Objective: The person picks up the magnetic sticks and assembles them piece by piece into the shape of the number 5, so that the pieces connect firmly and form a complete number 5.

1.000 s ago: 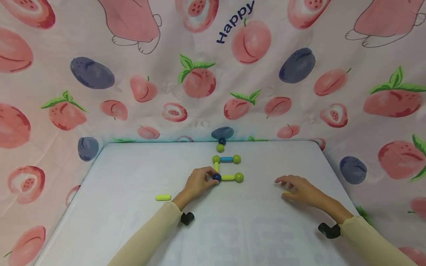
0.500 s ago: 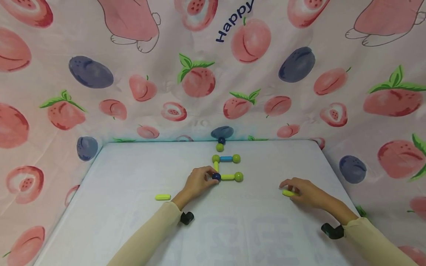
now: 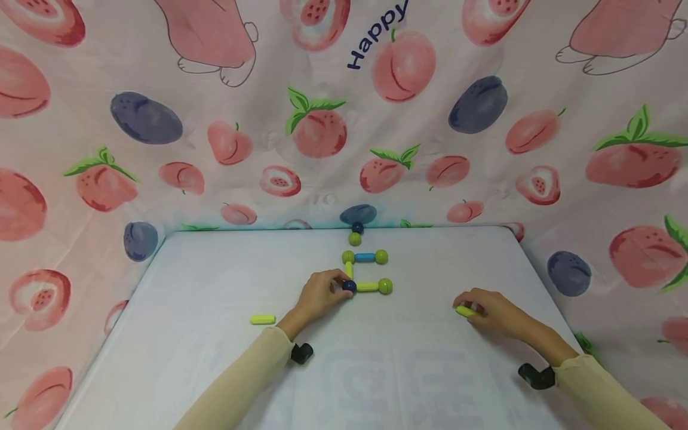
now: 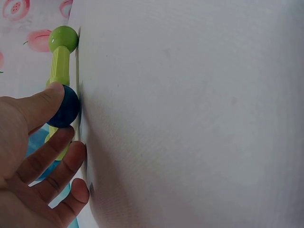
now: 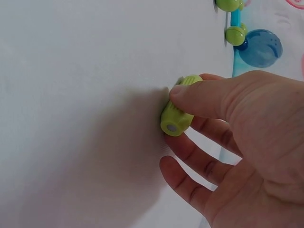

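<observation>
My left hand (image 3: 321, 295) pinches a dark blue ball (image 3: 349, 286) between thumb and fingers. That ball is the corner of a joined figure: a yellow-green rod (image 3: 368, 287) runs right from it to a green ball (image 3: 385, 286). Another yellow-green rod (image 3: 349, 270) goes back to a green ball (image 3: 348, 257), from which a blue rod (image 3: 365, 257) leads to a further green ball (image 3: 381, 257). Off to the right, my right hand (image 3: 494, 313) pinches a loose yellow-green rod (image 5: 176, 111) by thumb and fingers, close to the tabletop; a grey spot shows on its end.
A single yellow-green rod (image 3: 263, 319) lies left of my left forearm. Behind the figure, a green ball (image 3: 355, 239) and a dark blue ball (image 3: 358, 227) sit near the back edge of the white table (image 3: 215, 263). A fruit-print cloth (image 3: 258, 119) hangs behind.
My right hand has drawn slightly right and its fingers have closed on the yellow-green rod, which shows more now. My left hand and the joined figure have stayed in place.
</observation>
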